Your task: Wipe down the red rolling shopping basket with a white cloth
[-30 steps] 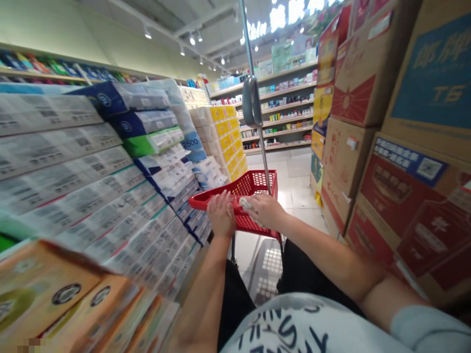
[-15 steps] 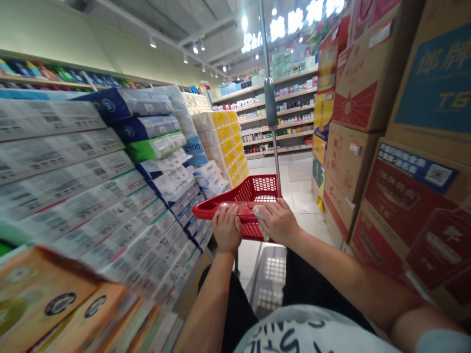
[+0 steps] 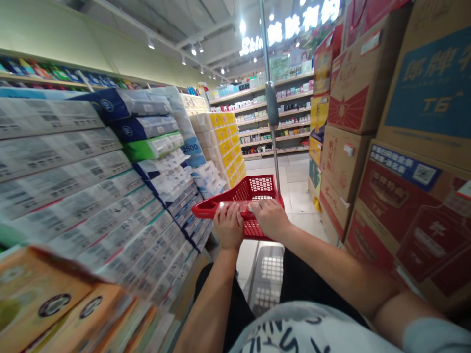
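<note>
A red plastic shopping cart (image 3: 248, 189) with a perforated basket stands in front of my body, its handle bar (image 3: 206, 211) toward me. My left hand (image 3: 230, 229) is closed over the middle of the bar, fingers curled on top. Just right of it, my right hand (image 3: 273, 219) grips the bar's right part. A small pale item (image 3: 251, 208) shows at the right hand's fingertips; what it is I cannot make out. A tall metal pole (image 3: 272, 105) with a grey sleeve rises at the cart's right side.
Stacked packs of paper tissue (image 3: 73, 171) line the left, with orange boxes (image 3: 47, 294) nearest me. Yellow-and-white packs (image 3: 227, 142) stand farther along. Cardboard cartons (image 3: 401, 196) are piled on the right. Pale floor tiles (image 3: 294, 189) lead to stocked shelves (image 3: 274, 110).
My right hand has shifted slightly left along the bar, and the pale item that hung below its fingers now shows only a little. The view has turned slightly right.
</note>
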A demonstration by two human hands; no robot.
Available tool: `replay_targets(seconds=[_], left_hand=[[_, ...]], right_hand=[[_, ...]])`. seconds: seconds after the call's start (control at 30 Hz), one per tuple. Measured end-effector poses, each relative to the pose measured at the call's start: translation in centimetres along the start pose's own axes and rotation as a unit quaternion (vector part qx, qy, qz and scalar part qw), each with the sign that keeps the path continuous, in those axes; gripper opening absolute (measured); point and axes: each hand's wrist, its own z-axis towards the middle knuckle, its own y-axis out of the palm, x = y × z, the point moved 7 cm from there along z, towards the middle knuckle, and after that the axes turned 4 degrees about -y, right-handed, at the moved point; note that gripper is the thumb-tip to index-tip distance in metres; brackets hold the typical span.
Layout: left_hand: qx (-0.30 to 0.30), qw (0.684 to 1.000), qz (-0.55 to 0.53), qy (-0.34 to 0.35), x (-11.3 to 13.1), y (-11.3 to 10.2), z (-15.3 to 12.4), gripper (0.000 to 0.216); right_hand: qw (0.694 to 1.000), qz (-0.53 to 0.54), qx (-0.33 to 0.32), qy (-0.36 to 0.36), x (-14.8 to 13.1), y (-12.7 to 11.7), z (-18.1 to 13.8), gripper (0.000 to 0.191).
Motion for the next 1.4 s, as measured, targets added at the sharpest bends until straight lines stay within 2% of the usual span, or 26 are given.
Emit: replay_targets(seconds=[0.13, 0.27, 0.37, 0.5, 0.6, 0.7, 0.87, 0.97, 1.1, 1.23, 1.33, 1.4], left_hand=[[-0.043, 0.999, 0.004, 0.021, 0.4, 0.3, 0.2, 0.037], [-0.068, 0.997, 0.004, 0.043, 0.3, 0.0, 0.4, 0.036], [-0.044, 0.999, 0.002, 0.014, 0.7, -0.1, 0.1, 0.035], [-0.007, 0.999, -0.003, -0.034, 1.4, 0.0, -0.1, 0.034], [-0.026, 1.0, -0.003, -0.015, 1.0, 0.1, 0.1, 0.034], [-0.049, 0.999, 0.0, 0.019, 0.1, 0.0, 0.1, 0.035], [0.005, 1.0, -0.009, -0.009, -0.6, -0.6, -0.4, 0.035], [0.014, 0.999, -0.017, -0.028, -0.2, -0.5, -0.7, 0.036], [-0.018, 0.999, -0.02, -0.018, -0.1, -0.2, -0.7, 0.037], [-0.02, 1.0, -0.014, -0.005, -0.7, -0.5, -0.9, 0.042], [-0.002, 0.999, -0.015, -0.034, -1.0, -1.4, -0.7, 0.053], [-0.002, 0.999, -0.01, -0.035, -0.3, -1.9, -0.4, 0.056]], right_hand=[[0.998, 0.003, 0.032, -0.044, -2.0, 1.0, 0.3, 0.047], [0.998, 0.028, 0.002, -0.061, -0.3, 0.1, -1.2, 0.051], [0.999, 0.029, 0.007, -0.028, 1.2, -0.5, -2.2, 0.045], [0.999, 0.0, 0.034, -0.024, -0.3, 0.4, -1.4, 0.044], [0.998, -0.003, 0.047, -0.052, -1.6, 0.7, -0.8, 0.046], [0.996, 0.016, 0.037, -0.077, -1.0, -0.5, -1.5, 0.044], [0.998, 0.052, 0.026, -0.034, 1.1, -1.8, -2.8, 0.038], [0.998, 0.061, 0.01, -0.008, 0.6, -1.1, -1.3, 0.04], [0.993, 0.102, -0.058, -0.001, -0.7, 0.6, 2.3, 0.042], [0.985, 0.165, -0.041, 0.018, -0.9, 0.9, 4.4, 0.044], [0.972, 0.235, -0.026, 0.004, -1.0, 0.9, 4.5, 0.039], [0.955, 0.296, -0.029, 0.006, -0.5, 0.9, 4.4, 0.05]])
